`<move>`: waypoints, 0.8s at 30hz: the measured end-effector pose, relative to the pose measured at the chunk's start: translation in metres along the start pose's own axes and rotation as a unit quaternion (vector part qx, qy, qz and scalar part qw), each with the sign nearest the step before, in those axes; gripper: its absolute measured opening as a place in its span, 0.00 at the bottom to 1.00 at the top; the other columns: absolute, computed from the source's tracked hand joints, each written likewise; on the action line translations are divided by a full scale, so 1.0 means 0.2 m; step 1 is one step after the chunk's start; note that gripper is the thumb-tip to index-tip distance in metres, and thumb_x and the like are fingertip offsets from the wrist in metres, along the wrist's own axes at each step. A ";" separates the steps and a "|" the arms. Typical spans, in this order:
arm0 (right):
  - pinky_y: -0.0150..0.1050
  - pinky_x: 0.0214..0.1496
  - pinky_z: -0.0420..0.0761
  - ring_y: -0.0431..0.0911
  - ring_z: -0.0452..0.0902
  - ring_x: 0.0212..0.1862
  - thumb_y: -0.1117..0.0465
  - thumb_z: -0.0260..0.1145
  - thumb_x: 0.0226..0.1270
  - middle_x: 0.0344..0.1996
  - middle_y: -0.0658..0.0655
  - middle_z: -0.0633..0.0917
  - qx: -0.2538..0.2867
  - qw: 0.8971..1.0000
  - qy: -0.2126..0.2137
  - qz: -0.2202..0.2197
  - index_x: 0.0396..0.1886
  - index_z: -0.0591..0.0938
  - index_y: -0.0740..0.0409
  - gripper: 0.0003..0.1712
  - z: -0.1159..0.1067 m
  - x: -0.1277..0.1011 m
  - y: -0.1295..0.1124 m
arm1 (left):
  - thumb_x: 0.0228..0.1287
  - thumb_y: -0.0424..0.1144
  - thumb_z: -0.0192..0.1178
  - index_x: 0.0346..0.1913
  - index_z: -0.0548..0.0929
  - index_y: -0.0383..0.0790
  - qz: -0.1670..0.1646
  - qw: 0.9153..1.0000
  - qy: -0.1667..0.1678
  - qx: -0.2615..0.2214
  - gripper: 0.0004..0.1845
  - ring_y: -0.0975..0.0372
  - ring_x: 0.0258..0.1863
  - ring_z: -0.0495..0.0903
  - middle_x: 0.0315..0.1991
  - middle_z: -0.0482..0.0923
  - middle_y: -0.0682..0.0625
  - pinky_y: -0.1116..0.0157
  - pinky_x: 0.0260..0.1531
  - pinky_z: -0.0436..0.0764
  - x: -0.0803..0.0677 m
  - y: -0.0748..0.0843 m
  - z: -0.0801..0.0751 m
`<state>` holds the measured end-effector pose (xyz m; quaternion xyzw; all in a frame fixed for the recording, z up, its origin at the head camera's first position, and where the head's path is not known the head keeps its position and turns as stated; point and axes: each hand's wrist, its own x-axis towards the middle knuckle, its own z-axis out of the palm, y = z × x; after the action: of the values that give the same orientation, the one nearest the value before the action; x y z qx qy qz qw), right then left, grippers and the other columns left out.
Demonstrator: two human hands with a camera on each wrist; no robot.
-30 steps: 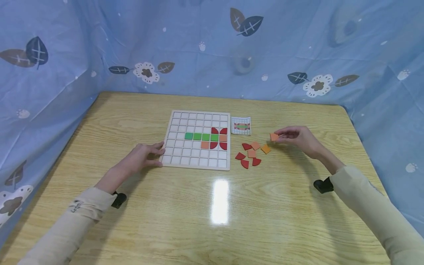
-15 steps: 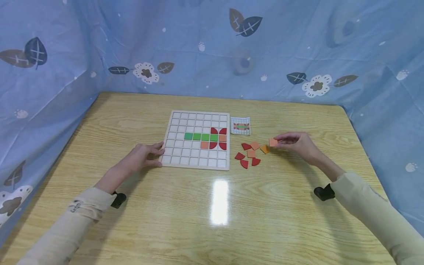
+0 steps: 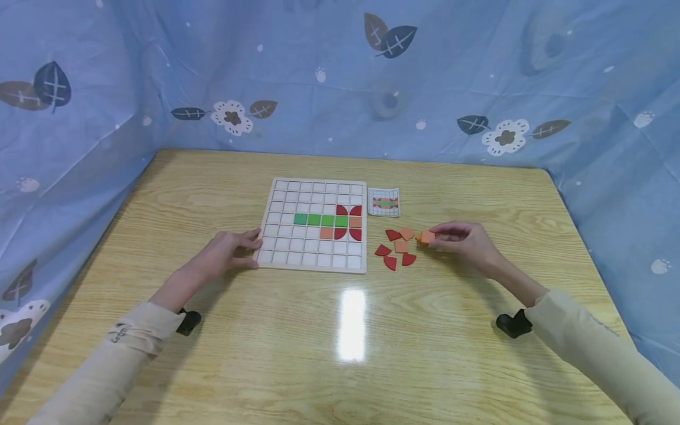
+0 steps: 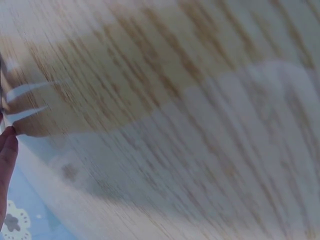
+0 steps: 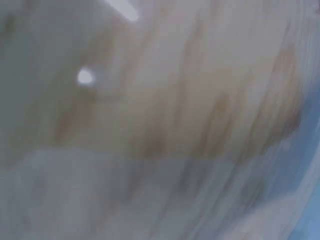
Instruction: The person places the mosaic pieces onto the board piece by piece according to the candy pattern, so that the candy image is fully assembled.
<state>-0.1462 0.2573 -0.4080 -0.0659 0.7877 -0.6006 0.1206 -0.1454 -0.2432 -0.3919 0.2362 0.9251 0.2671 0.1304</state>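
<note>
In the head view, my left hand (image 3: 229,251) rests at the left edge of a pale grid board (image 3: 284,243), fingers and thumb spread along its side. On the board lie green squares (image 3: 327,220), orange squares (image 3: 355,222) and red quarter-circles (image 3: 342,210). To the right, my right hand (image 3: 467,243) pinches an orange square tile (image 3: 428,236) by its right side, in front of another orange tile (image 3: 419,239) that is mostly hidden. The left wrist view catches only some fingers (image 4: 7,155) at its left border; the right wrist view is blurred, with no hand in sight.
Between board and right hand lie loose red quarter-circles (image 3: 408,259) and orange squares (image 3: 401,247). A small pattern card (image 3: 384,202) sits beside the board's upper right. Wood-grain table (image 3: 255,342) surrounds all this; a blue patterned cloth (image 3: 319,118) hangs behind and at the sides.
My right hand has moved left and toward me with the orange tile, which now overlaps the tile lying at the right of the loose pieces. The left hand stays at the board's edge.
</note>
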 end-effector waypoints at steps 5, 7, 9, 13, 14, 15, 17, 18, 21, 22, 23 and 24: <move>0.27 0.42 0.81 0.36 0.84 0.38 0.68 0.70 0.60 0.34 0.46 0.88 0.017 1.000 0.000 0.005 0.51 0.78 0.76 0.22 0.10 -0.03 -0.04 | 0.53 0.34 0.70 0.57 0.76 0.26 0.003 1.000 0.001 0.000 0.28 0.39 0.64 0.62 0.66 0.62 0.33 0.45 0.59 0.68 0.00 -0.01 0.00; 0.28 0.42 0.81 0.36 0.84 0.37 0.70 0.69 0.60 0.34 0.47 0.88 0.024 1.000 -0.003 0.008 0.51 0.78 0.77 0.21 0.14 -0.03 -0.06 | 0.53 0.34 0.70 0.56 0.76 0.26 0.005 1.000 0.001 -0.001 0.28 0.39 0.64 0.62 0.66 0.62 0.33 0.45 0.59 0.68 0.00 -0.01 0.01; 0.27 0.43 0.81 0.35 0.84 0.37 0.70 0.69 0.59 0.34 0.47 0.88 0.026 1.000 -0.005 0.012 0.51 0.78 0.77 0.21 0.18 -0.04 -0.07 | 0.53 0.34 0.70 0.56 0.77 0.26 0.009 1.000 0.002 0.001 0.28 0.39 0.64 0.62 0.66 0.63 0.33 0.45 0.59 0.68 0.00 -0.01 0.01; 0.28 0.44 0.81 0.36 0.84 0.38 0.71 0.69 0.59 0.36 0.51 0.88 0.036 0.999 -0.006 0.019 0.51 0.78 0.77 0.21 0.25 -0.05 -0.10 | 0.53 0.34 0.70 0.56 0.77 0.26 0.010 1.000 0.002 0.004 0.28 0.39 0.64 0.62 0.66 0.63 0.33 0.45 0.59 0.68 -0.01 -0.01 0.00; 0.28 0.44 0.81 0.37 0.84 0.38 0.70 0.70 0.58 0.37 0.52 0.88 0.035 0.999 -0.006 0.021 0.51 0.78 0.76 0.21 0.27 -0.05 -0.11 | 0.53 0.34 0.70 0.56 0.77 0.26 0.009 1.000 0.002 0.004 0.28 0.39 0.64 0.62 0.66 0.63 0.33 0.45 0.59 0.68 -0.01 -0.01 0.00; 0.28 0.45 0.81 0.37 0.84 0.38 0.70 0.70 0.58 0.38 0.53 0.87 0.035 0.999 -0.006 0.025 0.51 0.79 0.76 0.21 0.28 -0.05 -0.11 | 0.53 0.35 0.70 0.56 0.77 0.26 0.008 1.000 0.001 0.003 0.28 0.39 0.64 0.62 0.66 0.62 0.33 0.45 0.59 0.68 -0.01 -0.01 0.00; 0.29 0.45 0.81 0.38 0.84 0.38 0.70 0.70 0.58 0.39 0.56 0.87 0.032 0.999 -0.003 0.031 0.51 0.79 0.74 0.21 0.31 -0.05 -0.13 | 0.53 0.35 0.70 0.57 0.76 0.26 0.005 1.000 0.000 0.001 0.28 0.39 0.65 0.62 0.66 0.62 0.33 0.45 0.60 0.68 -0.01 0.00 0.00; 0.29 0.44 0.81 0.38 0.84 0.38 0.69 0.71 0.58 0.39 0.58 0.87 0.026 0.999 -0.002 0.035 0.51 0.80 0.74 0.21 0.32 -0.05 -0.13 | 0.53 0.35 0.70 0.57 0.76 0.26 0.004 1.000 -0.001 0.000 0.28 0.39 0.65 0.61 0.66 0.62 0.34 0.45 0.60 0.68 -0.01 0.00 0.00; 0.29 0.43 0.82 0.37 0.84 0.38 0.68 0.70 0.59 0.40 0.61 0.87 0.017 0.999 0.002 0.050 0.51 0.80 0.73 0.21 0.36 -0.04 -0.15 | 0.53 0.35 0.70 0.57 0.76 0.26 0.003 1.000 0.000 0.001 0.28 0.39 0.65 0.62 0.66 0.62 0.33 0.45 0.59 0.68 -0.01 0.00 0.00; 0.30 0.43 0.82 0.37 0.84 0.38 0.68 0.70 0.59 0.40 0.61 0.87 0.011 0.998 0.004 0.056 0.51 0.80 0.72 0.21 0.37 -0.04 -0.16 | 0.53 0.34 0.70 0.57 0.76 0.26 0.003 1.000 0.000 0.002 0.28 0.39 0.65 0.62 0.66 0.62 0.33 0.45 0.60 0.68 -0.01 0.00 0.00; 0.30 0.42 0.82 0.37 0.84 0.38 0.67 0.70 0.59 0.40 0.61 0.87 0.007 0.998 0.005 0.062 0.51 0.80 0.72 0.20 0.38 -0.04 -0.16 | 0.53 0.35 0.70 0.57 0.76 0.26 0.003 1.000 0.000 0.003 0.28 0.39 0.64 0.62 0.66 0.62 0.33 0.45 0.60 0.68 -0.01 0.00 0.00; 0.30 0.41 0.82 0.36 0.84 0.38 0.67 0.70 0.60 0.41 0.62 0.87 0.004 0.998 0.004 0.066 0.51 0.80 0.72 0.20 0.40 -0.03 -0.17 | 0.53 0.35 0.70 0.57 0.76 0.26 0.004 1.000 -0.001 0.003 0.28 0.39 0.64 0.62 0.66 0.62 0.33 0.45 0.60 0.68 -0.01 0.00 0.00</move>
<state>-0.1195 0.1761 -0.3942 -0.0102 0.7881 -0.5950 0.1571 -0.1443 -0.2438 -0.3911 0.2401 0.9250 0.2648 0.1292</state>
